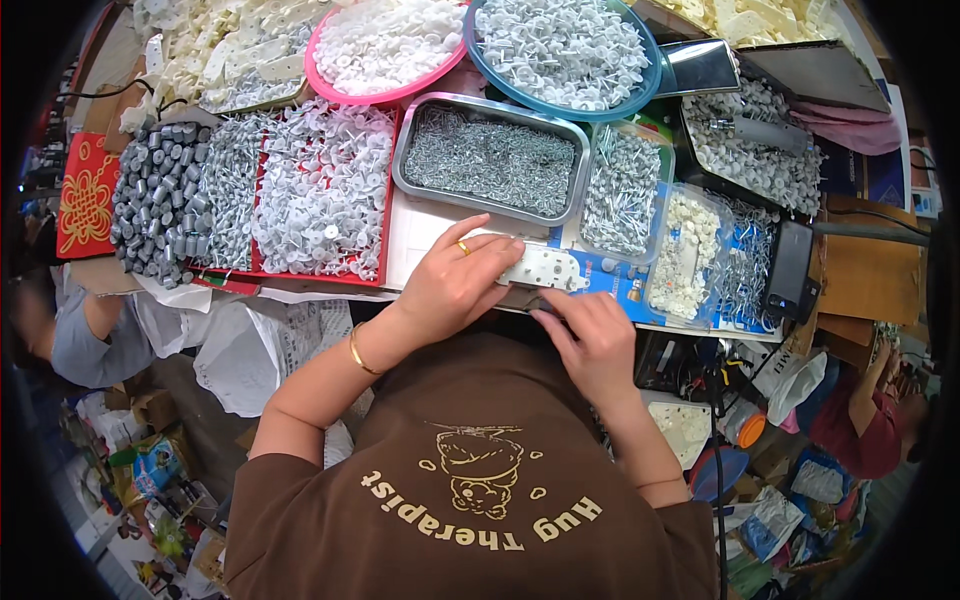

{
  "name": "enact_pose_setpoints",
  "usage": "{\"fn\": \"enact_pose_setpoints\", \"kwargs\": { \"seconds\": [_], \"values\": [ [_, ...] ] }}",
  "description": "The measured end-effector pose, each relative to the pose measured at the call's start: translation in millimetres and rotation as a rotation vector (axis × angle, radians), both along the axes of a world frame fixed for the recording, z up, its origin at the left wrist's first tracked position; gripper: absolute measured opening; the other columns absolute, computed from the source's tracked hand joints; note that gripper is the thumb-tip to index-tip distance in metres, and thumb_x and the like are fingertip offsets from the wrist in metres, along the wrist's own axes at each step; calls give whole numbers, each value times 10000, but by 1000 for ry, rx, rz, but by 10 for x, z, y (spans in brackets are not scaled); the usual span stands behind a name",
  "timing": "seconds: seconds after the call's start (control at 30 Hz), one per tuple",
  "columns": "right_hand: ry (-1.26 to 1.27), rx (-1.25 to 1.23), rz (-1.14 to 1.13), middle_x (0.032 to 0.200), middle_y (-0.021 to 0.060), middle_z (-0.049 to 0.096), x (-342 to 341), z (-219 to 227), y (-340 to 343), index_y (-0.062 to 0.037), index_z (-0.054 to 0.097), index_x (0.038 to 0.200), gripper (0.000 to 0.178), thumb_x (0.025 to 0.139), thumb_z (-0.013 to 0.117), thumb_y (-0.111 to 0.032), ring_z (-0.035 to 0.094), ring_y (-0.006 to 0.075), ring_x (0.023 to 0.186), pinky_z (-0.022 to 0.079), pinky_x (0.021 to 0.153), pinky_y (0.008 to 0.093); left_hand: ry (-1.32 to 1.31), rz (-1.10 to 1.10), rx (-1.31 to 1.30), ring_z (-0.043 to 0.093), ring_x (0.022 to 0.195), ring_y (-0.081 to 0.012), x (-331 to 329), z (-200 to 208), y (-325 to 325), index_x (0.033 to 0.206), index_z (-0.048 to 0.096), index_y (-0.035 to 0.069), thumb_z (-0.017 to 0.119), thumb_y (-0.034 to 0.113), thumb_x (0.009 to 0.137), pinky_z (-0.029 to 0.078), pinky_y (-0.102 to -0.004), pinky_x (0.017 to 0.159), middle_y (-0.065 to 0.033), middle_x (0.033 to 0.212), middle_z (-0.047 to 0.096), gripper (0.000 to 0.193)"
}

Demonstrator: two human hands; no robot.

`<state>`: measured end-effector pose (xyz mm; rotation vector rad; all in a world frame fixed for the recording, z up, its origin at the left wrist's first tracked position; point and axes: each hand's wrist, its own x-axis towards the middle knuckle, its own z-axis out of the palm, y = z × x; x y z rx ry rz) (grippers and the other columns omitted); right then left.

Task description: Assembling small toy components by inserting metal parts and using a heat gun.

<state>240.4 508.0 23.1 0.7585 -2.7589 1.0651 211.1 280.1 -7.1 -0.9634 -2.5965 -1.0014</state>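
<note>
In front of my body, at the table's near edge, lies a white plastic strip-shaped housing (548, 268) with small holes and metal bits along it. My left hand (455, 280), with a ring and a bracelet, grips the housing's left end, its fingertips on top. My right hand (592, 340) is just below the housing's right end, with thumb and forefinger drawn together at the table edge. Something small and dark shows by those fingertips, too small to name. Beyond my hands stands a metal tray (490, 208) full of small silvery screws or pins.
A red box (385, 235) on the left holds white-headed pins and metal cylinders. Clear tubs (655, 215) of metal and white parts stand on the right, near a black phone-like device (790, 268). Pink (320, 85) and blue (655, 75) bowls lie behind. Other people sit at both sides.
</note>
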Motion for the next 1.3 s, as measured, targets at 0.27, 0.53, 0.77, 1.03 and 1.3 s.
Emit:
{"fn": "enact_pose_setpoints", "kwargs": {
  "seconds": [0.27,0.53,0.77,1.03,1.3],
  "values": [
    [-120,-135,-49,852,114,662,72,-253,26,-14,641,1037,406,720,878,-106,668,285,806,544,709,372,-251,85,89,604,1173,-248,-38,199,-31,1172,664,71,833,157,777,360,-446,1049,-67,1228,706,438],
    [-32,-327,-171,818,107,708,89,-303,-122,-7,648,976,211,812,781,-5,715,175,682,554,621,272,-418,224,113,592,1101,-199,-28,271,52,1005,719,88,857,225,767,285,-384,1018,-22,1190,732,308],
    [-293,-319,-229,795,81,734,-272,-72,124,-9,692,1075,133,949,650,-20,704,118,651,525,556,223,-362,209,108,608,1070,-194,-2,226,56,1049,702,66,856,206,756,300,-385,991,-20,1126,729,359],
    [128,238,-663,902,103,644,-642,-128,1075,-78,742,981,150,854,756,-156,585,257,882,452,793,388,41,114,-2,642,1025,-248,30,-17,35,1188,630,43,812,94,728,449,-427,916,-60,1136,706,497],
    [199,533,-607,946,99,595,-767,-215,1196,-84,730,951,113,863,744,-153,559,318,975,420,873,426,-12,64,25,646,1041,-224,-20,12,-3,1200,627,73,792,92,733,425,-444,961,-38,1161,705,495]
  ]
}}
